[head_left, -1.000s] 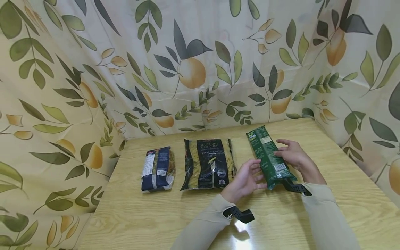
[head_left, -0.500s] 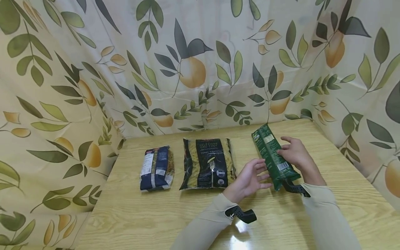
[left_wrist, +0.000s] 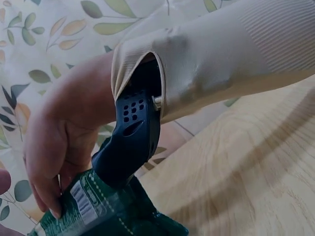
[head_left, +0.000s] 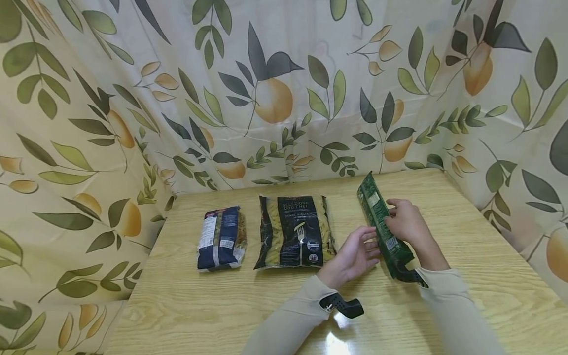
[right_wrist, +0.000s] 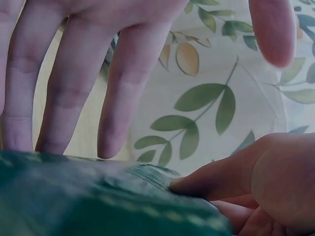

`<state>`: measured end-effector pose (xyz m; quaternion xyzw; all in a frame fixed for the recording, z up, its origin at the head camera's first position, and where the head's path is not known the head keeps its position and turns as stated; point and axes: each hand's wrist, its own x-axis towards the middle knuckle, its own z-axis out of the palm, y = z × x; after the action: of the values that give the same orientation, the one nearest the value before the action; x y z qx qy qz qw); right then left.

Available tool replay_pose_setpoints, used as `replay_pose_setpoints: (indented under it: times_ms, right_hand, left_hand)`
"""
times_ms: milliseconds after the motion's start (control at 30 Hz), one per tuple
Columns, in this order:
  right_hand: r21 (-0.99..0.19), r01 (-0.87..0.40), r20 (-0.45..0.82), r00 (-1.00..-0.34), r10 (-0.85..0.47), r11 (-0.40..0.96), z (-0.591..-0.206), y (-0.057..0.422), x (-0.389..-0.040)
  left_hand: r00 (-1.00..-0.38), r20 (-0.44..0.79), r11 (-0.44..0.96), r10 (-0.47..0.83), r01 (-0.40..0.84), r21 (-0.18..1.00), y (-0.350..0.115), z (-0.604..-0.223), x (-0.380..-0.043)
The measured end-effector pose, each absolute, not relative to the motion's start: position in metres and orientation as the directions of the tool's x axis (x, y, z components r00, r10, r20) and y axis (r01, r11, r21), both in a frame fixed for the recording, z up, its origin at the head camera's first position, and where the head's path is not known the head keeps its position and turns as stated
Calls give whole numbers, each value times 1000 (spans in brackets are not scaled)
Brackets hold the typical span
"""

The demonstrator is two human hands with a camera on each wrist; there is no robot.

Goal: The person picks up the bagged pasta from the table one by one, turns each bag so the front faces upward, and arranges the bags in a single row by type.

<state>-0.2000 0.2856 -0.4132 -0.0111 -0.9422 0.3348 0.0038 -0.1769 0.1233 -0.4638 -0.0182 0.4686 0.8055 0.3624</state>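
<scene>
A long green plastic packet [head_left: 377, 212] with a barcode slants over the right part of the table, tilted on its side; its contents do not show. My right hand [head_left: 410, 227] grips its right side, and in the right wrist view the thumb [right_wrist: 216, 177] presses on the green film. On the packet's left side is my left hand [head_left: 350, 254], fingers extended. In the right wrist view those straight fingers [right_wrist: 74, 88] reach down to the packet's edge. The left wrist view shows the right hand [left_wrist: 59, 132] above the packet's barcode end.
Left of my hands lies a black bag of penne [head_left: 299, 231]. A smaller blue pasta bag [head_left: 222, 239] lies farther left. All stand on a light wooden table [head_left: 199, 310], with a leaf-and-fruit patterned curtain [head_left: 275, 103] behind and at both sides.
The green packet has turned from showing its broad face to a narrower, edge-on tilt. The right hand turned with it and shifted slightly left. Both pasta bags stayed put.
</scene>
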Motion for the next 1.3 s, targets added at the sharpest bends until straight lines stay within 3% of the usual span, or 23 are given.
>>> replay_pose_setpoints:
  times_ms: [400, 867, 1300]
  right_hand:
    - [-633, -16, 15, -1000, -8, 774, -425, 270, -200]
    - [-719, -51, -33, -994, -108, 693, -429, 263, -197]
    - [-815, -67, -28, -988, -155, 576, -445, 257, -194]
  left_hand:
    - [-775, -386, -252, 501, -557, 792, 125, -472, -175]
    - [-762, -395, -246, 514, -572, 783, 120, -480, -177]
    - [-746, -338, -343, 573, -593, 729, 115, -488, -183]
